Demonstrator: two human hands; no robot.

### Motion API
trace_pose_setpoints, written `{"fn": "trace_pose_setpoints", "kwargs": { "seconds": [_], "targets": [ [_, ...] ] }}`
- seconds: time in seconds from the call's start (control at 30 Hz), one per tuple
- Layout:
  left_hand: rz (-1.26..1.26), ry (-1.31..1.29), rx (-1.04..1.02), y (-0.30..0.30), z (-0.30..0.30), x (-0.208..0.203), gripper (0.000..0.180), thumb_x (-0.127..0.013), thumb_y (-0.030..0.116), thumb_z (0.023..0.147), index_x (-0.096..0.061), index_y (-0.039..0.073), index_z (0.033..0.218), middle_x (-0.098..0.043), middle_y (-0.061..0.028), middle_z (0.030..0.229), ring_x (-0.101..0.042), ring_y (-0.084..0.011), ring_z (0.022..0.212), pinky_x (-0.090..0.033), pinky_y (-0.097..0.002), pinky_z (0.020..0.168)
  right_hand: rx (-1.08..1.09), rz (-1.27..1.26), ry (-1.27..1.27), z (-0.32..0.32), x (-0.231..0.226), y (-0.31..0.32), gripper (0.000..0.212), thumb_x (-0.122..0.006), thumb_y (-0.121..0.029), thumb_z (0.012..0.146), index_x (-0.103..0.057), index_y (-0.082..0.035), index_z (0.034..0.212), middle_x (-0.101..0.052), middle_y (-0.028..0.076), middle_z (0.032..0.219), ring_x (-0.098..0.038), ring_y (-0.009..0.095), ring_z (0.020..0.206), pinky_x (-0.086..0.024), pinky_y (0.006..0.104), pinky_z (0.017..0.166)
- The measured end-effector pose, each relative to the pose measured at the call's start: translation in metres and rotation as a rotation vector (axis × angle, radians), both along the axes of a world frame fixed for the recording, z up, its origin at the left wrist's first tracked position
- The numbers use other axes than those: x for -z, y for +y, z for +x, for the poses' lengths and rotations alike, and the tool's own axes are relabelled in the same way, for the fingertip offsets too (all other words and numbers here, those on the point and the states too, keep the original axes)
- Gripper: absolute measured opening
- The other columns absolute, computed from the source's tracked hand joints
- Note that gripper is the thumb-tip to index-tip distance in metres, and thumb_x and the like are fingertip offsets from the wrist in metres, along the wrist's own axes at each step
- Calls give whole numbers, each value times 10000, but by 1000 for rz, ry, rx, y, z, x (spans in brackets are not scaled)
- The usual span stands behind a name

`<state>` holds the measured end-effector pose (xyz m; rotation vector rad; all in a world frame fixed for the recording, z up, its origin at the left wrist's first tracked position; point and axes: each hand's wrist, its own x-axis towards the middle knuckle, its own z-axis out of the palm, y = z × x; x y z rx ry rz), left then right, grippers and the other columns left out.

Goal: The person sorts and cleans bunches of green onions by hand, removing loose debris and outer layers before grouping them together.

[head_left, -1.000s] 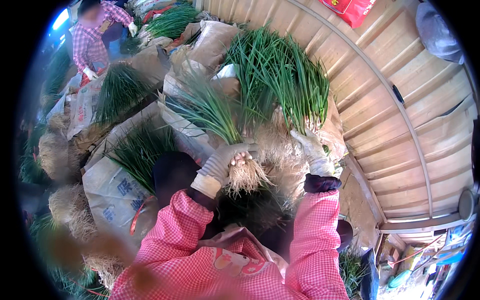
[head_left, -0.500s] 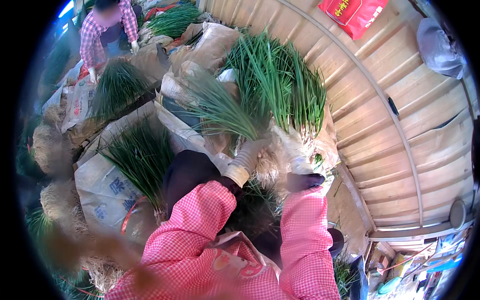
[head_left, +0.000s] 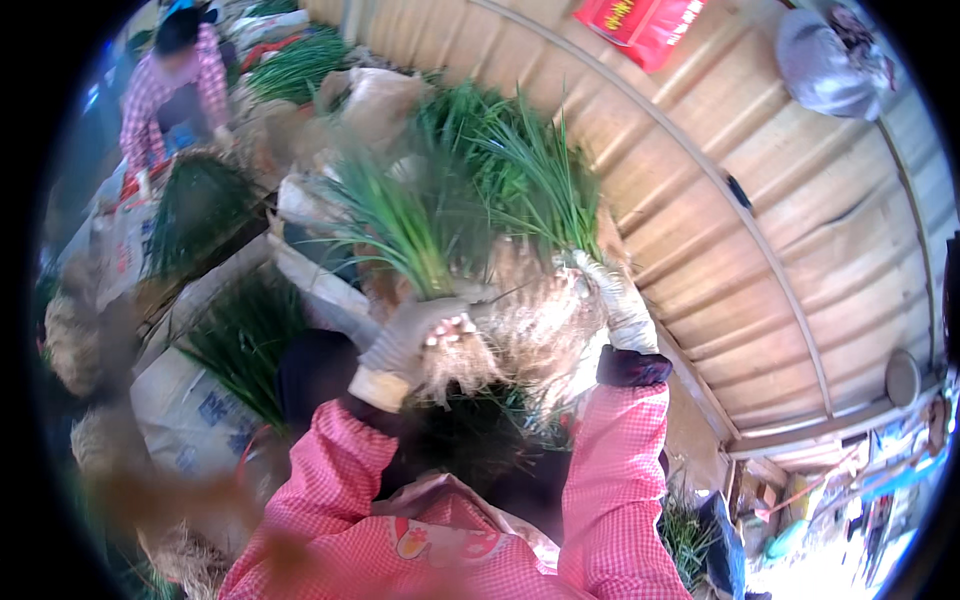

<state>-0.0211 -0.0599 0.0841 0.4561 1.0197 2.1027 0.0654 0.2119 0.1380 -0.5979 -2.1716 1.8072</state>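
Observation:
My gloved left hand (head_left: 405, 332) is closed round a bunch of spring onions (head_left: 405, 235). Its green leaves lean up and to the left, and pale roots hang below the glove. To the right, a larger heap of spring onions (head_left: 545, 180) lies with its leaves pointing away from me and its tangled, earthy roots (head_left: 535, 315) toward me. At the heap's right edge, my gloved right hand (head_left: 615, 298) touches the stalks where the leaves draw together. Its fingers are hidden among them, so their grip cannot be made out.
Ribbed tan sheeting (head_left: 740, 270) curves along the right side, with a red bag (head_left: 645, 30) at its top. More spring onions (head_left: 250, 345) lie on white sacking (head_left: 185, 410) at left. A person in a checked shirt (head_left: 170, 85) works at the far left.
My left hand has drawn its bunch left and slightly toward me, away from the heap. My right hand has shifted slightly along the heap's right edge. The whole view has swung a little.

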Motion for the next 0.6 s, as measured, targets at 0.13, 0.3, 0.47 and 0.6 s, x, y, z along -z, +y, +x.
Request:
{"fn": "trace_pose_setpoints", "kwargs": {
  "seconds": [0.13,0.3,0.47,0.6],
  "targets": [
    [-13,81,95,-11,-11,2,316,-555,39,776,-554,-55,1078,-631,-158,1040,-630,-249,935,-504,-263,618,204,-230,374,34,-44,-3,266,-556,-200,894,-586,-26,1094,-629,0,754,-431,30,448,-343,173,412],
    [40,101,268,-1,-1,-6,429,-533,50,767,-492,-74,1176,-592,-161,1127,-599,-255,1010,-475,-237,599,48,-388,434,41,-27,0,276,-488,-332,925,-555,-64,945,-555,-10,680,-408,50,496,-347,195,439],
    [-151,-53,324,34,26,14,234,-606,261,791,-615,28,766,-590,-22,672,-546,-88,570,-438,-192,517,286,-280,434,25,85,-20,281,-468,-359,931,-551,-92,900,-588,28,722,-414,69,487,-361,199,461],
    [-157,-258,201,38,26,77,190,-628,221,783,-631,32,761,-581,-11,681,-525,-80,594,-429,-188,561,296,-123,202,10,118,-106,369,-444,-362,943,-537,-94,708,-461,-7,557,-388,94,482,-332,234,471]
  ]
}}
